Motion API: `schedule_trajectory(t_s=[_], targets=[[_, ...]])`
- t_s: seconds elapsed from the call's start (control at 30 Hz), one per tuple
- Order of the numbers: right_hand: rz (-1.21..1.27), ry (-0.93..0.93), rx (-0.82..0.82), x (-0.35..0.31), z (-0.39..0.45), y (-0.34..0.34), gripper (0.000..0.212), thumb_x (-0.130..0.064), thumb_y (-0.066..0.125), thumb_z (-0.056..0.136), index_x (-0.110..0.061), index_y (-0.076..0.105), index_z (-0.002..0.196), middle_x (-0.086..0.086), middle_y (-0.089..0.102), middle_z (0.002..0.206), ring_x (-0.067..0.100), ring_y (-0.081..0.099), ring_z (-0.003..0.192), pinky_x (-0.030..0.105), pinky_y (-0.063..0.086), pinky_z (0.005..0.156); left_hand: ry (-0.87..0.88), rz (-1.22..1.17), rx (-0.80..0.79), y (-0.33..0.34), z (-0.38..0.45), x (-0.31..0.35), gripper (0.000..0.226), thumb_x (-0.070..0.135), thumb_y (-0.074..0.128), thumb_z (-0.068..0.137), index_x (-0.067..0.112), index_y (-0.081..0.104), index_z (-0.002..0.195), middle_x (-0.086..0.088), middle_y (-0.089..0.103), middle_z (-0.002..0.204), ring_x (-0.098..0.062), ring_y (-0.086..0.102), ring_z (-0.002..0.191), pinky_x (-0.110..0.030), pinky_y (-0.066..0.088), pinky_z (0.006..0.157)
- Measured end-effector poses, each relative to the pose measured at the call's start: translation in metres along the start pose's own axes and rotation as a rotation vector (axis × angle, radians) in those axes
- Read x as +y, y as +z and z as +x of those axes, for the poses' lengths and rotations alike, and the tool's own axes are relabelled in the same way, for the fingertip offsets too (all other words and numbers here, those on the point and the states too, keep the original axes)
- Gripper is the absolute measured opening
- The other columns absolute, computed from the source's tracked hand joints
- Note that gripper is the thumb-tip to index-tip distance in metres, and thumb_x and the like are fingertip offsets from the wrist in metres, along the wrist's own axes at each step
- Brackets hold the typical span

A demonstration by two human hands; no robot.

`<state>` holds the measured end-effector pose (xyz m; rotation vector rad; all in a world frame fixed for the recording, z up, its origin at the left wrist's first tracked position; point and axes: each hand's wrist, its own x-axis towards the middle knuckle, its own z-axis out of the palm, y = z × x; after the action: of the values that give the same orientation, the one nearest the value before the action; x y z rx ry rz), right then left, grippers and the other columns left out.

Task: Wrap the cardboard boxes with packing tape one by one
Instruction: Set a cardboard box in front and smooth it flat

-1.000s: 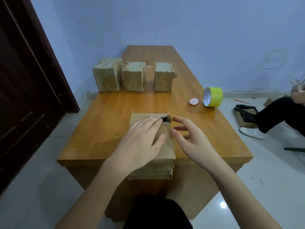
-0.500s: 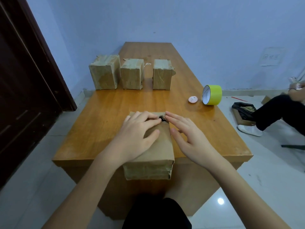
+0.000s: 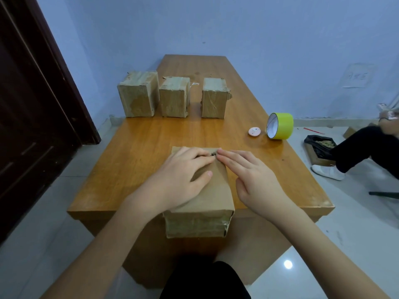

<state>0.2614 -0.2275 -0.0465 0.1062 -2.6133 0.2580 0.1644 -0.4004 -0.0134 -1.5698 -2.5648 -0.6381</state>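
A brown cardboard box (image 3: 213,197) stands at the near edge of the wooden table (image 3: 138,152), overhanging it slightly. My left hand (image 3: 179,180) lies flat on the box's top with fingers straight, pressing the flap down. My right hand (image 3: 252,178) rests its straight fingertips on the far right part of the top, by a small dark gap in the flaps. A roll of yellow-green tape (image 3: 280,125) lies on its side at the table's right. Three taped boxes stand in a row farther back: left (image 3: 137,94), middle (image 3: 174,97) and right (image 3: 214,98).
A small pink round object (image 3: 254,131) lies beside the tape roll. A dark door (image 3: 32,117) is at the left. A seated person's leg (image 3: 356,145) and white shoe are on the floor at the right, near a dark tray (image 3: 319,147).
My right hand has moved left onto the box's top, its fingertips now meeting my left hand's at the flap gap. The left hand stays pressed on the box.
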Motion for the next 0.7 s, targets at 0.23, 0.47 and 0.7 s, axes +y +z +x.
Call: schedule_trajectory(t_s=[0.23, 0.47, 0.7], targets=[[0.194, 0.052, 0.009, 0.006, 0.004, -0.003, 0.058, 0.009, 0.045, 0.075, -0.012, 0.062, 0.126, -0.002, 0.058, 0.132, 0.023, 0.048, 0.125, 0.037, 0.045, 0.098, 0.094, 0.192, 0.047, 0.003, 0.012, 0.010, 0.045, 0.030, 0.034, 0.099, 0.022, 0.035, 0.143, 0.004, 0.036, 0.148, -0.007, 0.027, 0.137, -0.022, 0.012, 0.112], [0.760, 0.297, 0.011, 0.012, 0.009, -0.005, 0.049, 0.014, 0.041, 0.087, -0.016, 0.066, 0.117, -0.009, 0.061, 0.127, 0.003, 0.051, 0.122, 0.035, 0.043, 0.103, 0.045, 0.064, -0.154, 0.006, 0.012, -0.005, 0.049, 0.042, 0.021, 0.100, 0.030, 0.013, 0.147, 0.018, 0.009, 0.154, 0.007, 0.000, 0.138, -0.016, -0.004, 0.111], [0.202, 0.035, -0.008, 0.006, 0.004, -0.002, 0.055, 0.007, 0.049, 0.082, -0.011, 0.055, 0.134, -0.003, 0.053, 0.138, 0.019, 0.054, 0.114, 0.037, 0.048, 0.091, 0.047, -0.005, -0.109, 0.009, 0.009, -0.004, 0.050, 0.041, 0.027, 0.099, 0.028, 0.021, 0.147, 0.020, 0.013, 0.151, 0.011, 0.001, 0.134, -0.015, -0.002, 0.111]])
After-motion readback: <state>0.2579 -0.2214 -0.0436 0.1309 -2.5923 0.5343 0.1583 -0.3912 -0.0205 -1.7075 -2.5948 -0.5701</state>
